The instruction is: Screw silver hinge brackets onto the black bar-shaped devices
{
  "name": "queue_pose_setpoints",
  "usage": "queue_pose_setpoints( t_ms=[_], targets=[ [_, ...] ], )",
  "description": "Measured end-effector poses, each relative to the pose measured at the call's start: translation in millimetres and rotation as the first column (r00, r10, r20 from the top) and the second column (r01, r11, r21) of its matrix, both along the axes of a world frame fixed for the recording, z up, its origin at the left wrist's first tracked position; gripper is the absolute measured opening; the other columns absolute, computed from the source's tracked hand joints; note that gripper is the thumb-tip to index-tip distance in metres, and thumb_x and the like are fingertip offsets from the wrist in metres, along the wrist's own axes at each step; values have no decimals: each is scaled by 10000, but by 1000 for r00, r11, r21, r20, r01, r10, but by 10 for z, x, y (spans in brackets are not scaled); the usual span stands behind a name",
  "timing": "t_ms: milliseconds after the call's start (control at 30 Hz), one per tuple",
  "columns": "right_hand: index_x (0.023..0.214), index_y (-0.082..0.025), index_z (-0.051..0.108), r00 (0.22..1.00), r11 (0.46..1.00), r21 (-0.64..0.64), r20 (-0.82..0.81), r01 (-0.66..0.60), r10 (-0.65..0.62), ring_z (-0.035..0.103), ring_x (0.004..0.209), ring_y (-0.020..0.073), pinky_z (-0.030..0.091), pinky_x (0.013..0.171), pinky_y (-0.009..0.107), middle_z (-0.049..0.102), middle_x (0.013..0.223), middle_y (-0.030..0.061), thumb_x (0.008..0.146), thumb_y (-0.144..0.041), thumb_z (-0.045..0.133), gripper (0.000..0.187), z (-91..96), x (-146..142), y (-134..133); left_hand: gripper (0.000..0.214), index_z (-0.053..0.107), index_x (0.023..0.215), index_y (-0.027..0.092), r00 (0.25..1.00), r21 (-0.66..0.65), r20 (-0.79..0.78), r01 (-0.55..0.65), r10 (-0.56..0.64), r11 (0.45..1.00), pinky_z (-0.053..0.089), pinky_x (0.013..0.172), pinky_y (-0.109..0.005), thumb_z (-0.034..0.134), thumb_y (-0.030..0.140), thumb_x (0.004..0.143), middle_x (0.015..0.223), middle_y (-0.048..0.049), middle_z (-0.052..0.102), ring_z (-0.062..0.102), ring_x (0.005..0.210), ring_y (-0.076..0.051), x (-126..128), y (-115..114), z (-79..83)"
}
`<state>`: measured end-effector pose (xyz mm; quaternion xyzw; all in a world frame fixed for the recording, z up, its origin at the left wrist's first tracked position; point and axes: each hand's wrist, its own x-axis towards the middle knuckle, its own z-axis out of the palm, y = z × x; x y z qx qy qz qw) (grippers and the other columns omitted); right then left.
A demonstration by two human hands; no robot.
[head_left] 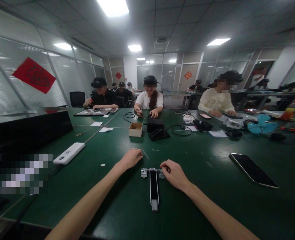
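One T-shaped hinge part (pixel 153 186): flat black bar, silver metal crossbar with two lugs, grey tip. It lies flat on the matte green, scuffed worktop (pixel 202 206). Right hand (pixel 173 172) is curled, fingertips pinching the crossbar's right lug. Left hand (pixel 131 158) is loosely fisted just left of it, nothing seen inside. One glossy black phone (pixel 252 170) to the right and one rounded white power bank (pixel 68 153) to the left, both well apart. Bare worktop towards the near edge.

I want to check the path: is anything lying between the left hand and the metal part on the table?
Nothing visible. Only bare green table lies between the left hand and the metal part; the right hand touches its right end.
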<state>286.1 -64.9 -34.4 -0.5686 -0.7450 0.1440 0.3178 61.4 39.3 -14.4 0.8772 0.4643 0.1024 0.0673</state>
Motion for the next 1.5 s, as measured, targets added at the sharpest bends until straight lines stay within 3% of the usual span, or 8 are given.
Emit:
queue_pose_setpoints(
  t_ms=[100,167,267,500,1067,1500],
  targets=[
    [837,-173,644,1000,1000,-28,-4,-5,5,543,693,151,421,639,277,605,796,30,839,-184,472,172,8,1,-5,155,638,920,176,985,-81,152,91,-78,993,448,674,-232,525,261,856,861,-23,654,595,750,-151,-121,-258,51],
    [841,-174,641,1000,1000,-31,-7,-3,3,546,693,150,427,641,280,609,805,30,843,-186,472,170,4,3,-3,180,646,915,164,963,-134,259,104,-66,985,450,655,-228,528,281,846,829,-17,657,589,716,-142,-158,-397,57],
    [843,-178,639,1000,1000,-13,-5,6,-6,544,693,150,430,646,286,611,802,27,844,-187,471,167,-14,9,4,171,657,897,164,938,-177,332,165,-99,970,448,642,-219,543,271,826,804,-3,654,584,697,-131,-149,-505,30],
    [882,-181,640,999,998,-37,17,-42,43,546,711,153,430,670,296,606,810,27,860,-210,467,176,7,4,-18,129,670,867,176,929,-133,337,211,-156,968,411,618,-202,575,199,783,770,12,628,550,673,-118,-93,-517,17],
    [908,-195,643,996,994,-84,49,-68,72,541,787,167,423,724,327,622,875,36,885,-257,464,191,59,-2,-54,77,636,807,163,914,-204,390,200,-108,958,341,540,-192,616,218,757,645,47,552,479,578,-95,-65,-562,-18],
    [901,-196,642,994,994,-64,57,-88,92,539,783,167,422,716,322,621,857,32,879,-245,467,183,56,1,-49,64,638,809,161,892,-215,438,224,-111,950,405,602,-203,594,187,770,750,20,642,543,653,-110,-56,-563,-31]
  ],
)
